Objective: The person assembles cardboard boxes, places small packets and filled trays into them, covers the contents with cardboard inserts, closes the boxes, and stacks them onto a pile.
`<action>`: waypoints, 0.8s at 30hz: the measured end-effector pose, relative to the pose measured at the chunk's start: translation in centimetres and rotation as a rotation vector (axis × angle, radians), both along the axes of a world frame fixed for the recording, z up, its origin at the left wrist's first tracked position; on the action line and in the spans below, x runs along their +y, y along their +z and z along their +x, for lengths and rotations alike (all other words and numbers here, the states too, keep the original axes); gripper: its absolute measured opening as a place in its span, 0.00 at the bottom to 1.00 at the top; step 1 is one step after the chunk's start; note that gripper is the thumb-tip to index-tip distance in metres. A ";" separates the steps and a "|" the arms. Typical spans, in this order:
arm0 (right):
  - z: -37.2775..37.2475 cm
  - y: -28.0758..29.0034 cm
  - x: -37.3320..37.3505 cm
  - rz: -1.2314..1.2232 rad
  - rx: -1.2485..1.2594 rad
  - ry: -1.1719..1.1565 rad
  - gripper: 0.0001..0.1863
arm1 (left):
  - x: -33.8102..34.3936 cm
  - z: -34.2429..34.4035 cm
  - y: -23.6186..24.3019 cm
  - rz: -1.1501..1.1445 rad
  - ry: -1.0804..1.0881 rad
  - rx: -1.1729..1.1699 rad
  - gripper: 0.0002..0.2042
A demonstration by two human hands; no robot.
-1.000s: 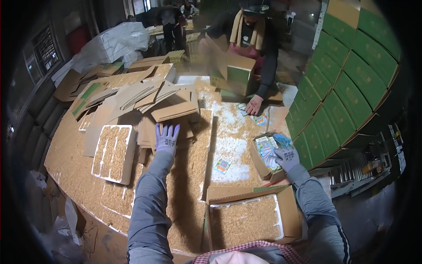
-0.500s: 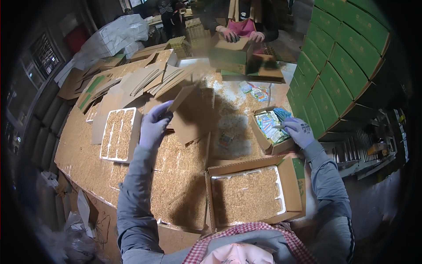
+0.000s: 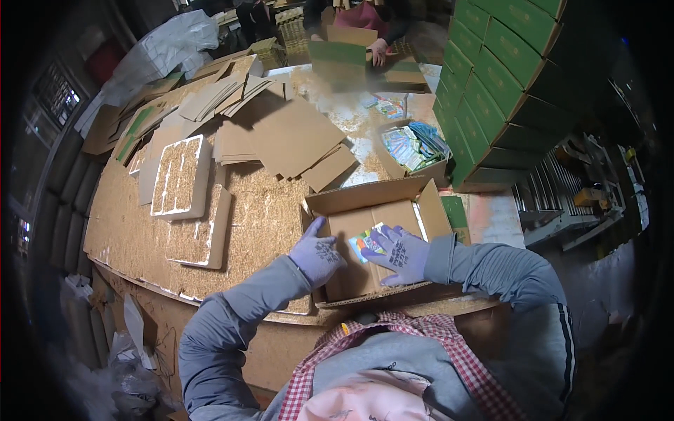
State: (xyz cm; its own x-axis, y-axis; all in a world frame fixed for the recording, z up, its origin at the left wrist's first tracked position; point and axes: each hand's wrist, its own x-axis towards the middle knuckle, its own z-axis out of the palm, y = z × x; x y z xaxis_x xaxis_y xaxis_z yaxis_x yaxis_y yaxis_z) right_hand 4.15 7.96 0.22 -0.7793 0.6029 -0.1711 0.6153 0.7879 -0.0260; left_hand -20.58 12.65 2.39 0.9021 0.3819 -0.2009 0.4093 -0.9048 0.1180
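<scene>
In front of me stands an open cardboard box (image 3: 361, 198) with a flat cardboard sheet (image 3: 344, 270) lying inside it. A colourful printed packet (image 3: 359, 245) rests on that sheet. My right hand (image 3: 404, 256), in a lilac glove, lies over the packet's right part with fingers spread, pressing down. My left hand (image 3: 317, 254), gloved alike, is at the box's left wall, one digit stretched upward along it; its other fingers are partly hidden. Beyond the box's far right corner sits a smaller carton (image 3: 394, 163) full of similar blue and green packets (image 3: 414, 146).
Left are white trays (image 3: 179, 179) of brown grain-like material and loose cardboard sheets (image 3: 295, 137). Green cartons (image 3: 484, 91) are stacked high on the right, beside a roller conveyor (image 3: 547, 200). Across the table, a co-worker's hand (image 3: 379, 52) handles another green box (image 3: 338, 67).
The cardboard sheet from my left hand now covers the grain tray in the box. My right hand has come from the small carton into the box, where a packet now lies. The view has shifted.
</scene>
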 end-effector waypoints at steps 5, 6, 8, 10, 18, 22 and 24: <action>4.1 2.8 -0.2 -0.287 0.471 -0.110 0.25 | -3.1 -1.1 -1.5 -0.308 0.537 -1.084 0.31; 5.2 2.6 -0.1 -0.259 0.480 -0.119 0.25 | -4.4 -2.0 -4.1 -0.561 0.969 -1.274 0.30; 9.3 0.7 -0.6 -0.617 1.542 -0.529 0.25 | -6.0 -2.7 -11.3 -0.786 1.125 -1.547 0.28; 17.1 -9.4 -1.3 -0.957 2.210 -0.860 0.23 | -7.0 -0.7 -12.0 -1.062 1.341 -1.057 0.30; 17.2 -2.2 -8.7 -0.891 2.086 -0.934 0.30 | -2.1 -0.2 -12.1 -1.409 0.710 -1.447 0.24; 17.1 14.4 -6.1 -0.827 2.124 -0.216 0.24 | 3.7 2.5 0.4 -0.444 0.145 -1.190 0.27; 22.2 18.5 -4.1 -0.463 1.854 -0.326 0.25 | 3.9 7.8 11.9 -0.541 0.151 -1.354 0.32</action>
State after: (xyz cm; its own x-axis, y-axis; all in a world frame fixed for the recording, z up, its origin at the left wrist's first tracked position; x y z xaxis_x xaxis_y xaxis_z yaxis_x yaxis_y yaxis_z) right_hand 26.39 3.88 18.70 -0.0354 0.8965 0.4417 -0.3189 0.4087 -0.8551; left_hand -12.78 16.52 14.27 0.4733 0.6429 0.6022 -0.2027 -0.5858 0.7847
